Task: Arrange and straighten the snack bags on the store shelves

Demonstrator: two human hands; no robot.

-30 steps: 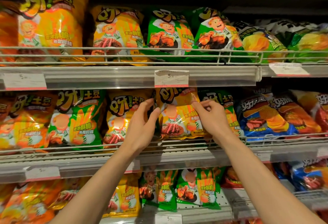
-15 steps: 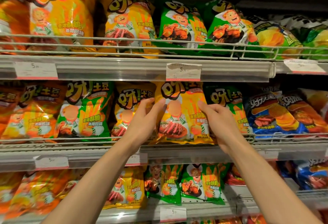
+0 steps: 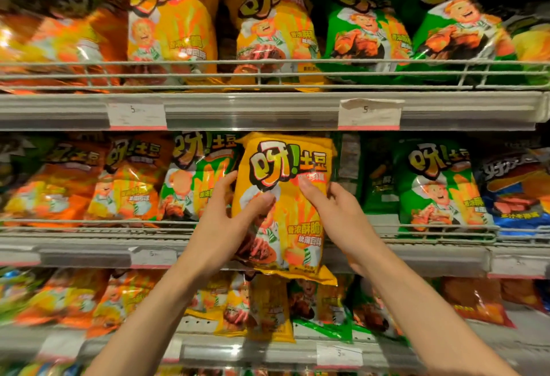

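Note:
A yellow snack bag (image 3: 293, 185) is held upright in front of the middle shelf (image 3: 416, 253), its bottom edge hanging below the shelf's front rail. My left hand (image 3: 227, 221) grips its left side, thumb across the front. My right hand (image 3: 336, 215) grips its right side, thumb pressed on the front. Behind the bag a dark gap shows in the row, with a green bag (image 3: 437, 188) to the right and a green-and-orange bag (image 3: 196, 179) to the left.
The top shelf (image 3: 268, 108) carries yellow, orange and green bags behind a wire rail, with price tags (image 3: 369, 113) on its edge. A blue bag (image 3: 518, 191) sits at the middle shelf's right end. The lower shelf (image 3: 262, 349) holds several more bags.
Both hands have pulled the yellow bag forward out of its row and now hold it in front of the shelf. The view has moved closer and shifted left.

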